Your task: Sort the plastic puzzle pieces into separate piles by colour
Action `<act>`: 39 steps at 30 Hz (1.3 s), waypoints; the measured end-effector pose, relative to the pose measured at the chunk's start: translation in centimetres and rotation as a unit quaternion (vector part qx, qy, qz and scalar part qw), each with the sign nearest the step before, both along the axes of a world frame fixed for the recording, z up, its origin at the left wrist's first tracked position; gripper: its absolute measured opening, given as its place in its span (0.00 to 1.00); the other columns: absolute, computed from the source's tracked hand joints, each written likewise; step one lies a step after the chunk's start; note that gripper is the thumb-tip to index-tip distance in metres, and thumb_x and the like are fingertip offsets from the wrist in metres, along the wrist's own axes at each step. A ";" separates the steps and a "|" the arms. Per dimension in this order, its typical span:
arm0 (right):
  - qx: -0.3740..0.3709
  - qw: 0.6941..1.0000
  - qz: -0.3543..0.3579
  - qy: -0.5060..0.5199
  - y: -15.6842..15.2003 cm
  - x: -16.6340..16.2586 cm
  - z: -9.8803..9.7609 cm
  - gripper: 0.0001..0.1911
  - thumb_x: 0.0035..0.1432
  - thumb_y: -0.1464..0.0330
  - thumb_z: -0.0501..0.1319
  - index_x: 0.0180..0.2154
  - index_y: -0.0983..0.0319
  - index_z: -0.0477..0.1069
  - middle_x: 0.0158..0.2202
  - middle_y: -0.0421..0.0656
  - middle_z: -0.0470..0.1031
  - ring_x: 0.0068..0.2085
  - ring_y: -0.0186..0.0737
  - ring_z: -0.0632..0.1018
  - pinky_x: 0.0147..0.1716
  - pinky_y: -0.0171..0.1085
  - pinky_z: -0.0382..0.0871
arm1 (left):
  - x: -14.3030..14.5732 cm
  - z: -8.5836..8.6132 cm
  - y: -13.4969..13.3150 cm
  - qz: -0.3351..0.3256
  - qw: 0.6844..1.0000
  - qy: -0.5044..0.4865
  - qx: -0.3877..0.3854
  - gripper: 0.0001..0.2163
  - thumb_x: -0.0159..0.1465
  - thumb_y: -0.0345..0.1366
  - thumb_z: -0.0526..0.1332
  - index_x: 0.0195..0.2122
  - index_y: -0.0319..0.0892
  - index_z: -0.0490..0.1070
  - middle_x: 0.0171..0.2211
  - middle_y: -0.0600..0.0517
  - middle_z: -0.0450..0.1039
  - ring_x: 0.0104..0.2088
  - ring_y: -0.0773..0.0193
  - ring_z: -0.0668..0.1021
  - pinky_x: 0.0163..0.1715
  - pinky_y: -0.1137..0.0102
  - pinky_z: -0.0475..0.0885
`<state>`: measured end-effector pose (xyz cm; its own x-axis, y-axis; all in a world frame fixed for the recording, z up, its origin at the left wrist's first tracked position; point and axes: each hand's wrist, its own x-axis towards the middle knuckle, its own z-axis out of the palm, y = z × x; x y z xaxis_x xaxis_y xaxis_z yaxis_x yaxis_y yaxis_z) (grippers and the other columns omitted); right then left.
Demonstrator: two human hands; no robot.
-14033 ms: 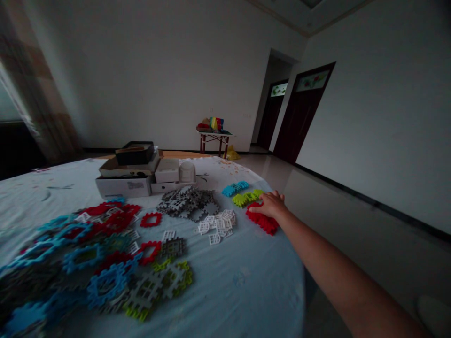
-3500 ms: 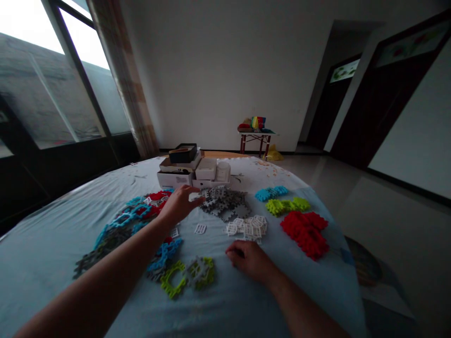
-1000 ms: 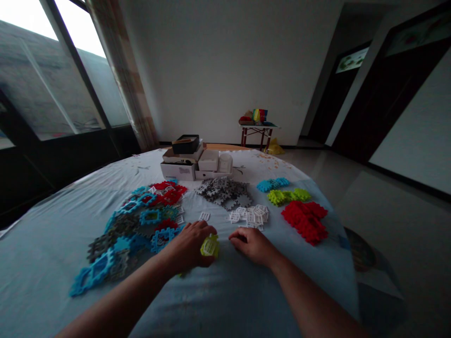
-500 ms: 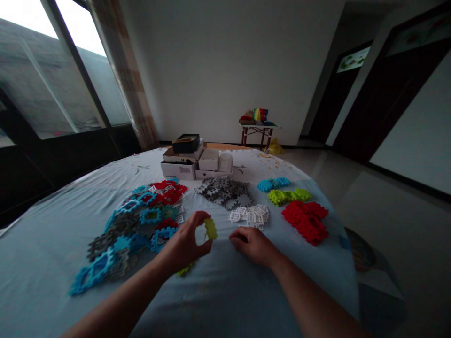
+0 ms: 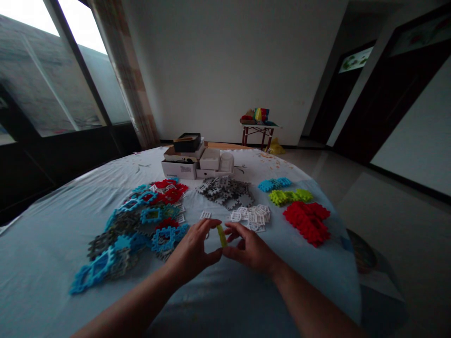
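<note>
A yellow-green interlocking building piece (image 5: 221, 235) stands nearly edge-on above the cloth, near the middle of the table. My left hand (image 5: 192, 244) pinches it between the thumb below and the fingers above. From the other side, my right hand (image 5: 250, 248) has its thumb and fingertips closed at the same piece. Just behind the hands lie a small white window-like piece (image 5: 205, 215) and a heap of white lattice pieces (image 5: 254, 216). To the left of my left hand is a mixed pile with blue frame pieces (image 5: 165, 238).
Sorted piles surround the hands: grey pieces (image 5: 225, 190), red pieces (image 5: 308, 223), lime-green pieces (image 5: 291, 196) and blue pieces (image 5: 274, 183). White and black boxes (image 5: 179, 169) stand at the back. The round table's cloth edge (image 5: 352, 281) drops away at right.
My right hand has moved up and left to the yellow-green piece. The left hand has shifted slightly right, and the piece has turned edge-on. A lime-green piece near the left wrist no longer shows.
</note>
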<state>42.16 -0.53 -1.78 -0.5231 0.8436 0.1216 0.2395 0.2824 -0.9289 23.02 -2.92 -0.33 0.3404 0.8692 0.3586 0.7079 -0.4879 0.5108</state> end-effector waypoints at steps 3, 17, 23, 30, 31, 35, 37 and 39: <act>0.007 1.000 0.008 -0.016 0.0 -0.1 -0.1 0.32 0.47 0.58 0.64 0.52 0.60 0.60 0.46 0.47 0.68 0.39 0.37 0.73 0.33 0.34 0.68 | -0.3 0.0 0.1 -0.024 1.000 0.017 -0.002 0.26 0.52 0.36 0.62 0.52 0.46 0.57 0.49 0.47 0.65 0.49 0.58 0.68 0.48 0.61 0.66; 0.091 0.975 0.123 -0.162 -1.0 0.7 1.1 0.37 0.37 0.55 0.68 0.51 0.59 0.65 0.47 0.45 0.66 0.49 0.43 0.67 0.50 0.40 0.60 | -4.6 1.0 5.1 0.035 0.958 0.258 -0.119 0.15 0.50 0.44 0.61 0.38 0.46 0.73 0.41 0.48 0.72 0.45 0.51 0.70 0.45 0.57 0.62; 0.090 0.981 0.077 -0.152 -0.4 1.2 1.1 0.31 0.44 0.55 0.65 0.49 0.60 0.67 0.45 0.46 0.69 0.42 0.40 0.71 0.43 0.38 0.65 | -4.1 1.3 6.6 0.032 0.963 0.244 -0.105 0.13 0.48 0.41 0.62 0.33 0.42 0.73 0.35 0.48 0.73 0.39 0.55 0.72 0.44 0.60 0.62; 0.088 0.987 0.016 -0.130 0.6 1.6 0.0 0.26 0.48 0.56 0.63 0.46 0.63 0.69 0.39 0.45 0.72 0.36 0.37 0.72 0.36 0.35 0.66 | -0.4 2.1 9.9 0.036 0.985 0.160 -0.055 0.15 0.53 0.46 0.58 0.37 0.43 0.72 0.35 0.50 0.73 0.36 0.61 0.73 0.38 0.67 0.65; 0.084 0.988 0.012 -0.125 0.7 1.6 -0.2 0.25 0.48 0.56 0.63 0.45 0.63 0.69 0.39 0.45 0.72 0.36 0.37 0.72 0.35 0.35 0.66 | 0.6 2.2 10.3 0.032 0.989 0.135 -0.048 0.17 0.53 0.47 0.58 0.39 0.43 0.71 0.35 0.50 0.72 0.36 0.62 0.73 0.38 0.68 0.65; 0.088 0.990 0.004 -0.112 1.0 1.5 -1.0 0.21 0.50 0.58 0.62 0.43 0.63 0.70 0.36 0.43 0.73 0.33 0.34 0.72 0.33 0.33 0.66 | 3.3 2.8 11.2 0.010 0.999 0.022 -0.024 0.25 0.50 0.53 0.60 0.44 0.43 0.70 0.38 0.49 0.72 0.37 0.62 0.74 0.37 0.69 0.67; 0.087 0.991 0.000 -0.105 1.1 1.4 -1.1 0.19 0.50 0.59 0.61 0.42 0.63 0.71 0.35 0.43 0.73 0.32 0.33 0.72 0.33 0.33 0.66 | 2.9 2.9 11.4 0.016 0.999 0.026 -0.019 0.23 0.51 0.52 0.60 0.44 0.43 0.70 0.38 0.49 0.72 0.38 0.62 0.74 0.37 0.69 0.67; 0.078 0.992 -0.005 -0.097 1.2 1.4 -1.1 0.19 0.51 0.60 0.61 0.43 0.64 0.71 0.35 0.43 0.73 0.32 0.33 0.72 0.33 0.32 0.66 | 1.4 2.8 11.5 0.026 0.997 0.070 -0.023 0.20 0.53 0.49 0.58 0.43 0.43 0.70 0.38 0.49 0.73 0.38 0.62 0.74 0.38 0.69 0.67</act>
